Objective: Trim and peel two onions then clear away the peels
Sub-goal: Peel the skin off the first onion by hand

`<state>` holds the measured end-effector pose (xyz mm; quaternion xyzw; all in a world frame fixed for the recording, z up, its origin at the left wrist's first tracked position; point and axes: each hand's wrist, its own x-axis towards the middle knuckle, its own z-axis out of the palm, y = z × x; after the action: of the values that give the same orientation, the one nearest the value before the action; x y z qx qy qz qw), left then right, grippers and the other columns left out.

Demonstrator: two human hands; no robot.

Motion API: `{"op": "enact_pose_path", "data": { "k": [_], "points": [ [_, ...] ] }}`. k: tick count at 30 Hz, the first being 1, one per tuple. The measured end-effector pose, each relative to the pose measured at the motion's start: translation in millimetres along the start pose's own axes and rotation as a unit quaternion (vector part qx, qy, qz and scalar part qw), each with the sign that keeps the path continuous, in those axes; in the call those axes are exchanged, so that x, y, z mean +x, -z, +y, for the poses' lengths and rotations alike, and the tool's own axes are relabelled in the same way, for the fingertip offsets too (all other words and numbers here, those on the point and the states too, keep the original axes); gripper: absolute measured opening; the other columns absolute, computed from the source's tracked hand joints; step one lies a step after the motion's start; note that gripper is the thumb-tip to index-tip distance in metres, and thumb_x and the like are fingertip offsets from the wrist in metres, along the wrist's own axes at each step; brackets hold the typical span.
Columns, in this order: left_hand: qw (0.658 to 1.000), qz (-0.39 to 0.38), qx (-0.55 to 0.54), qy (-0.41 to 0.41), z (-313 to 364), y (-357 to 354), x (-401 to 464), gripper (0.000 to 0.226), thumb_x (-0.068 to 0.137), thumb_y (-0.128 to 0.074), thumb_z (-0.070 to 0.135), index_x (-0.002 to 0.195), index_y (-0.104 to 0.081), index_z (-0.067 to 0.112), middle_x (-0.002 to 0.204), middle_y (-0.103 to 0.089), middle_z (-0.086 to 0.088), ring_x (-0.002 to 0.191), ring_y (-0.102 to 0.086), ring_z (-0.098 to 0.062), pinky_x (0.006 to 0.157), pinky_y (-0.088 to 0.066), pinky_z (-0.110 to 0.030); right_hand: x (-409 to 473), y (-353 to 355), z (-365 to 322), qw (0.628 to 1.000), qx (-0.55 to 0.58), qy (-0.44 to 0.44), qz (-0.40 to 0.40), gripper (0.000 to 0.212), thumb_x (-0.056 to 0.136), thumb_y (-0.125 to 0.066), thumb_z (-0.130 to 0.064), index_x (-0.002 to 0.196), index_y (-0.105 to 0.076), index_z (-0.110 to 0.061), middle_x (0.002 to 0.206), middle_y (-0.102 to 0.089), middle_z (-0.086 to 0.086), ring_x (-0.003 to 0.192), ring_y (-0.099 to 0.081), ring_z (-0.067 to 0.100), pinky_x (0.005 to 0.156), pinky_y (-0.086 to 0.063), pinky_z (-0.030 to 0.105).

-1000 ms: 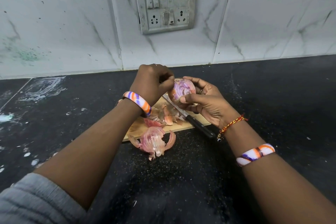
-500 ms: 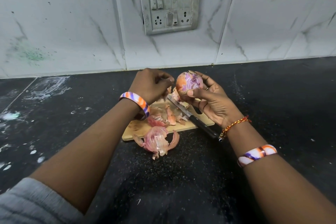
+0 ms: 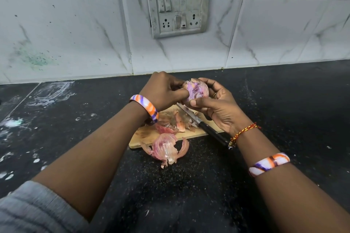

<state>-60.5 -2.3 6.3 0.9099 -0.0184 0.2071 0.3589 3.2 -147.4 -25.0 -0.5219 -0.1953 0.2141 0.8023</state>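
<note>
Onion (image 3: pixel 196 91) held above the far edge of the board (image 3: pixel 144 137), clear of the surface (image 3: pixel 284 100). Right hand (image 3: pixel 219 108) cupped around it from 3 o'clock, thumb pressed against the near side: grip closed on the onion. Left hand (image 3: pixel 162 91) closed at 9 o'clock of the onion, fingertips pinched on the skin at its edge: grip clenched on a strip of peel, judged so; the pinch itself partly hidden.

Compared with a second ago: onion raised and carried slightly toward 12 o'clock, turned so that more purple flesh faced the camera, less orange skin visible. Left hand brought back into contact after a short separation half a second ago. Judged as one strip pulled away and the next one engaged.

Knife (image 3: pixel 200 123) left lying across the board, blade toward 11 o'clock, handle toward 5 o'clock, under the right wrist; not in use. Loose peels (image 3: pixel 178 121) heaped on the board; a larger peel (image 3: pixel 166 149) off the near edge at 6 o'clock, resting on the surface.

Peeling judged nearly finished on this onion. Second onion not visible. Clearing of peels not yet begun.
</note>
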Motion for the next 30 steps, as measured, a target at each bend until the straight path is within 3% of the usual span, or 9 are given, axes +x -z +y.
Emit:
{"op": "enact_pose_path", "data": {
  "k": [5,8,12,14,16,20,24,27,30],
  "points": [
    [0.998,0.027,0.049,-0.020,3,-1,2,0.035,0.066,-0.048,0.027,0.061,-0.062,-0.005,0.054,-0.055,-0.024,0.049,-0.033,-0.017,0.049,-0.029,-0.032,2,-4,-3,0.999,-0.019,0.033,0.010,0.058,0.060,-0.062,0.030,0.103,-0.057,-0.009,0.103,-0.062,0.007,0.091,-0.064,0.020,0.071,-0.057,0.035],
    [0.995,0.047,0.074,-0.037,2,-4,1,0.030,0.068,-0.045,0.024,0.054,-0.053,-0.002,0.046,-0.043,-0.014,0.047,-0.027,-0.016,0.049,-0.024,-0.028,3,-7,-2,0.998,-0.039,0.053,0.024,0.059,0.059,-0.063,0.030,0.101,-0.057,-0.011,0.100,-0.062,0.004,0.091,-0.064,0.018,0.073,-0.057,0.033],
    [0.993,0.111,0.035,-0.020,-6,-2,-1,0.028,0.077,-0.047,0.004,0.085,-0.074,0.000,0.074,-0.073,-0.014,0.061,-0.062,-0.021,0.060,-0.048,-0.021,0,-6,-2,0.998,-0.020,0.048,0.022,0.058,0.060,-0.062,0.030,0.100,-0.057,-0.012,0.096,-0.063,0.001,0.087,-0.064,0.015,0.071,-0.057,0.032],
    [0.991,0.103,-0.068,0.043,-5,-1,0,0.022,0.084,-0.053,0.002,0.097,-0.070,0.000,0.082,-0.072,-0.014,0.070,-0.067,-0.025,0.073,-0.057,-0.030,-1,-5,-3,0.999,-0.010,0.047,0.024,0.057,0.062,-0.060,0.029,0.102,-0.056,-0.011,0.095,-0.063,0.000,0.086,-0.064,0.014,0.070,-0.057,0.031],
    [0.984,0.067,-0.143,0.082,-1,-1,2,0.016,0.086,-0.058,0.011,0.095,-0.071,0.005,0.073,-0.069,-0.010,0.067,-0.066,-0.022,0.075,-0.058,-0.038,-1,-4,-6,0.999,-0.005,0.046,0.021,0.058,0.062,-0.060,0.029,0.104,-0.055,-0.010,0.096,-0.064,0.002,0.087,-0.064,0.015,0.070,-0.057,0.032],
    [0.995,0.062,-0.063,0.038,7,1,1,0.017,0.080,-0.064,0.011,0.093,-0.074,0.008,0.070,-0.072,-0.007,0.054,-0.057,-0.002,0.063,-0.054,-0.027,-3,-5,-10,0.998,-0.035,0.054,0.006,0.058,0.060,-0.062,0.029,0.102,-0.057,-0.010,0.103,-0.062,0.006,0.093,-0.064,0.021,0.072,-0.057,0.034],
    [0.997,0.074,-0.004,-0.007,9,2,0,0.022,0.073,-0.063,0.018,0.081,-0.074,0.000,0.066,-0.066,-0.013,0.060,-0.047,-0.012,0.059,-0.051,-0.033,-4,-5,-10,0.997,-0.036,0.064,0.013,0.058,0.059,-0.064,0.029,0.101,-0.057,-0.010,0.104,-0.063,0.007,0.098,-0.063,0.024,0.075,-0.056,0.035],
    [0.990,0.135,0.025,-0.029,15,0,-1,0.016,0.075,-0.070,0.017,0.087,-0.075,0.007,0.077,-0.073,-0.010,0.059,-0.056,-0.007,0.064,-0.052,-0.020,-5,-5,-9,0.997,-0.021,0.062,0.042,0.057,0.059,-0.065,0.028,0.100,-0.057,-0.011,0.102,-0.064,0.006,0.097,-0.063,0.023,0.073,-0.057,0.034],
    [0.980,0.176,0.063,-0.062,18,-6,-4,0.011,0.077,-0.068,0.012,0.079,-0.076,0.006,0.072,-0.073,-0.011,0.058,-0.060,-0.016,0.059,-0.050,-0.023,-4,-6,-8,0.997,0.003,0.057,0.058,0.056,0.059,-0.065,0.028,0.099,-0.057,-0.011,0.102,-0.063,0.007,0.097,-0.062,0.025,0.072,-0.056,0.036]
  ]
}}
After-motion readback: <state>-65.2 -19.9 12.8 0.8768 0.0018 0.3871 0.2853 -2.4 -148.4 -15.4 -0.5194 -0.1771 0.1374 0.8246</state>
